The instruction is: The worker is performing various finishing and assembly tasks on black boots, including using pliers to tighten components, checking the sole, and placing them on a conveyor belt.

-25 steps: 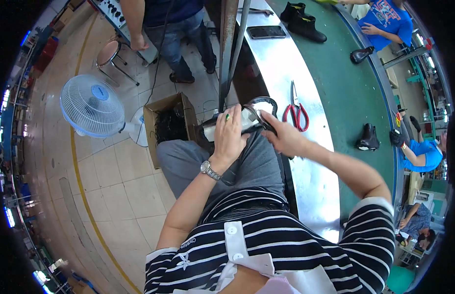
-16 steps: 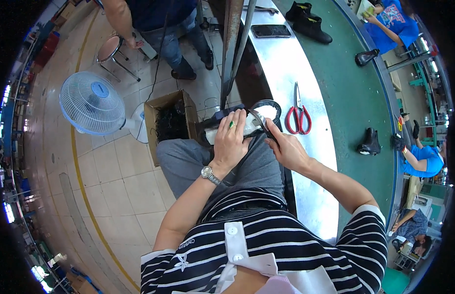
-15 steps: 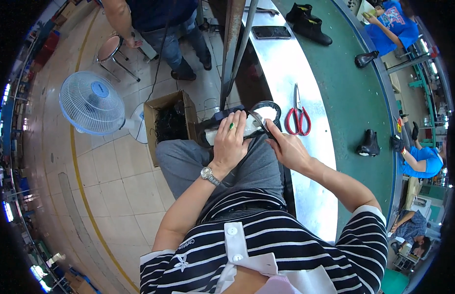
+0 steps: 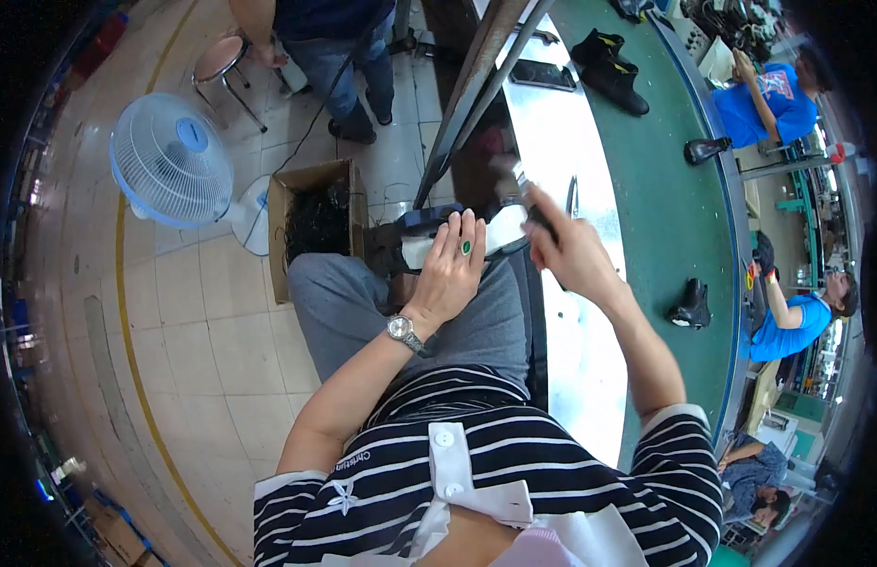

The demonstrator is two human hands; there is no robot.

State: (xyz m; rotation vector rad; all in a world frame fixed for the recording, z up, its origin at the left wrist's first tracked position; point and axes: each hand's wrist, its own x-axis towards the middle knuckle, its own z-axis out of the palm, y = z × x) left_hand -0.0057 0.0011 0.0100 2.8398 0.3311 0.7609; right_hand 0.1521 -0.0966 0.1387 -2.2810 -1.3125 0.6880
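Across my lap lies a dark shoe with a white underside facing up. My left hand rests flat on it, fingers stretched out, wearing a green-stoned ring. My right hand is closed around the dark handle of a tool with a metal head. Motion blurs that head above the shoe's right end, so its exact kind does not show. On the metal bench beside it, the blades of a pair of scissors show; my right hand mostly hides the rest.
The shiny bench borders a green conveyor belt bearing black ankle boots. A phone lies on the bench. Left stand a cardboard box of dark scraps and a fan. A slanted metal post rises ahead. Other people are nearby.
My right hand has lifted slightly off the shoe, and the tool's head has swung up and forward. My left hand stays on the shoe. The whole view has shifted slightly.
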